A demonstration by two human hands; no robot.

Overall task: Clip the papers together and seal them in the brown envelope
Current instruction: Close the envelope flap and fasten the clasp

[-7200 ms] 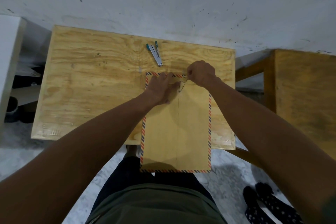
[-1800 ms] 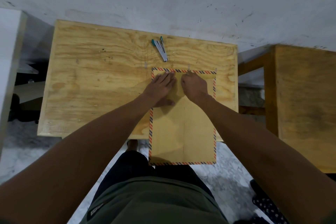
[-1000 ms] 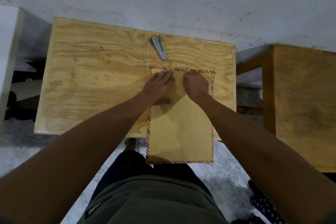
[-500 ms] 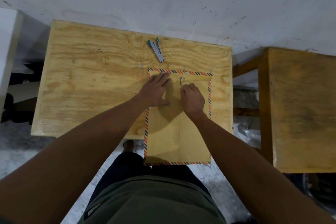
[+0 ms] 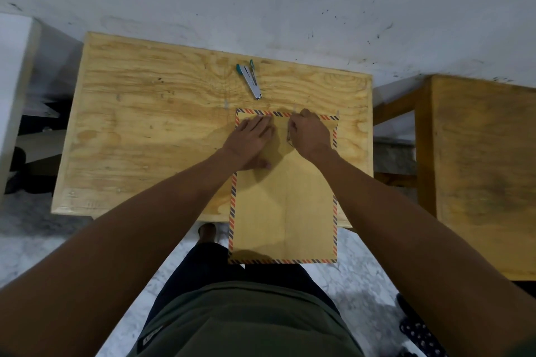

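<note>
The brown envelope, edged in red and blue stripes, lies flap side up on the wooden table, its lower end hanging over the front edge. My left hand presses flat on its upper left part. My right hand sits curled at the top edge, pinching a small metal clip on the flap with thumb and fingers. No papers are visible.
A teal and silver stapler lies on the table just beyond the envelope. A second wooden table stands to the right, a white wall behind, and a white panel to the left. My legs are under the envelope's hanging end.
My right hand has slid up the flap to the envelope's top edge, and the clip now shows beside its thumb. My left hand stays pressed flat in place.
</note>
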